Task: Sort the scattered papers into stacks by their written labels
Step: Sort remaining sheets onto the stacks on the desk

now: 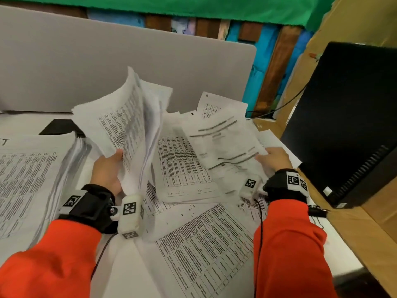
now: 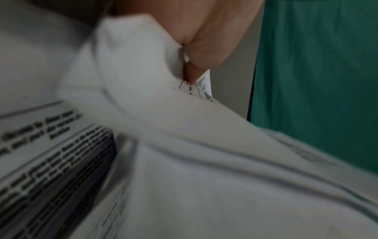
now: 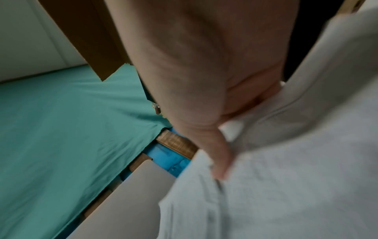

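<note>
My left hand grips a thick sheaf of printed papers by its lower edge and holds it raised and fanned above the table. The left wrist view shows the same sheaf pinched under the thumb. My right hand holds another bundle of sheets by its right edge, lifted and blurred. In the right wrist view the fingers curl onto that bundle. A tall sorted stack lies at the left. Loose printed sheets cover the table in between.
A grey partition stands behind the table. A black computer tower sits at the right on a cardboard surface, with cables near it. A black flat object lies behind the left stack. Green cloth hangs at the back.
</note>
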